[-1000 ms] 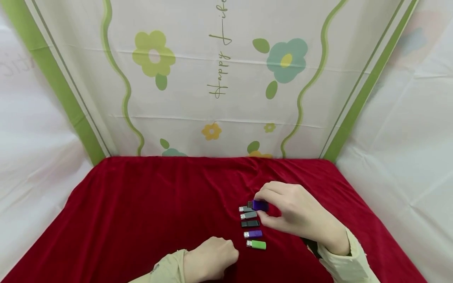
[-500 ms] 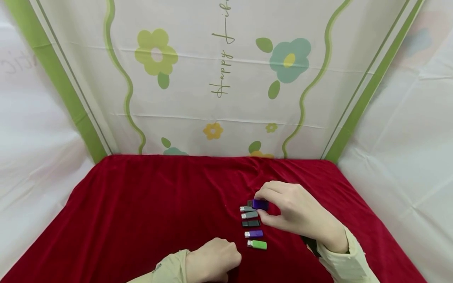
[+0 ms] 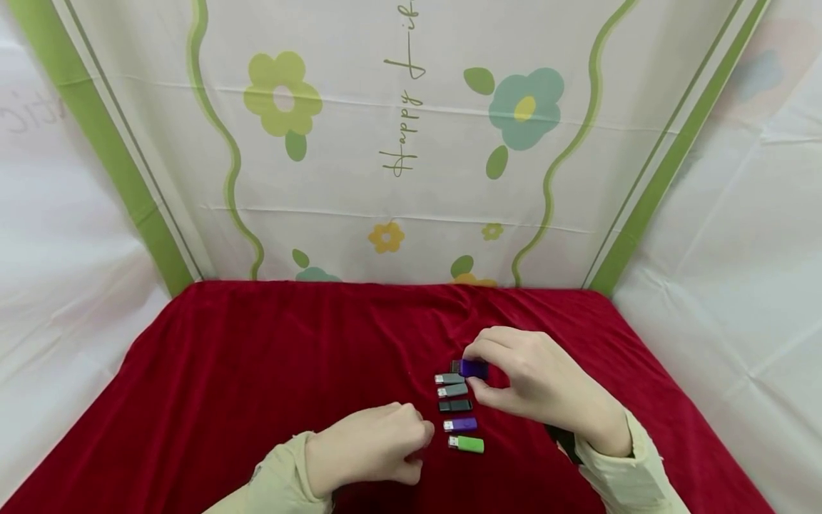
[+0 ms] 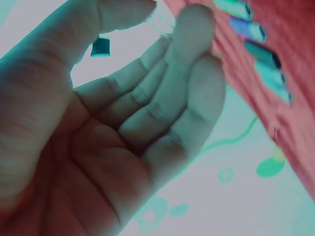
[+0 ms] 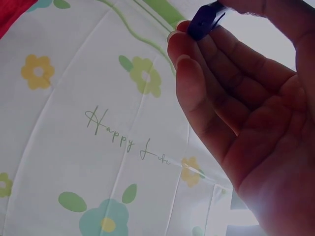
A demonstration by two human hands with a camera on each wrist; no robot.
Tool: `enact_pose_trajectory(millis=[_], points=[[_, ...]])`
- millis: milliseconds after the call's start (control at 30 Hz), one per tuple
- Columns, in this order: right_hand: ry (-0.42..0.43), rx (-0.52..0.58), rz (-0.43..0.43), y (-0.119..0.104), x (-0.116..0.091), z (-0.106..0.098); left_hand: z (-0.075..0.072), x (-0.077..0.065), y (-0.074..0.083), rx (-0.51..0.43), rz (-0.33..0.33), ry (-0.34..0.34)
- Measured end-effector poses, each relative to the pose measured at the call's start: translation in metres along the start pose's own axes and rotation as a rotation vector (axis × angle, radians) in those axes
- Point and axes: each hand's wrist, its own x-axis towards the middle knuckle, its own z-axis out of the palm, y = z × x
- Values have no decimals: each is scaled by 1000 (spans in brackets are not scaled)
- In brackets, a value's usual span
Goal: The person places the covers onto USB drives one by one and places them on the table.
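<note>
My right hand (image 3: 536, 378) pinches a dark purple USB stick (image 3: 474, 368) between thumb and fingertips, its plug pointing left. That purple stick (image 5: 203, 22) shows end-on at the top of the right wrist view. Under and in front of this hand, USB sticks lie in a column on red cloth: two grey ones, the nearer grey stick (image 3: 452, 390) fully showing, a black stick (image 3: 455, 405), another purple stick (image 3: 464, 425) and a green stick (image 3: 470, 444). My left hand (image 3: 375, 442) hovers left of the column, its fingers (image 4: 197, 98) loosely bent and the thumb apart from them.
The red velvet cloth (image 3: 270, 378) covers the table and is wrinkled towards the back. A white flower-printed curtain (image 3: 359, 157) hangs behind it, with white side walls (image 3: 726, 285) left and right.
My left hand has risen a little and turned, bringing its thumb into view. The right hand has shifted slightly up with the purple USB stick, uncovering more of the far grey one.
</note>
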Motion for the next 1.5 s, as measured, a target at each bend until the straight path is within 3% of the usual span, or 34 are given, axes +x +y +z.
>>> enact_pose_trajectory(millis=[167, 400, 600, 867, 1167, 1500], points=[[1, -4, 2, 1, 0, 0, -19, -5, -6, -17, -1, 69], [-6, 5, 8, 0, 0, 1, -35, -8, -12, 61, 44, 280], [-2, 4, 6, 1, 0, 2, -45, -7, -14, 140, 96, 419], [3, 12, -12, 3, 1, 4, -56, -7, -13, 130, 75, 592], [18, 16, -37, 3, 2, 9, -58, -7, -14, 112, 45, 644], [10, 27, -48, -1, 3, 16, -55, -8, -14, 110, 48, 622]])
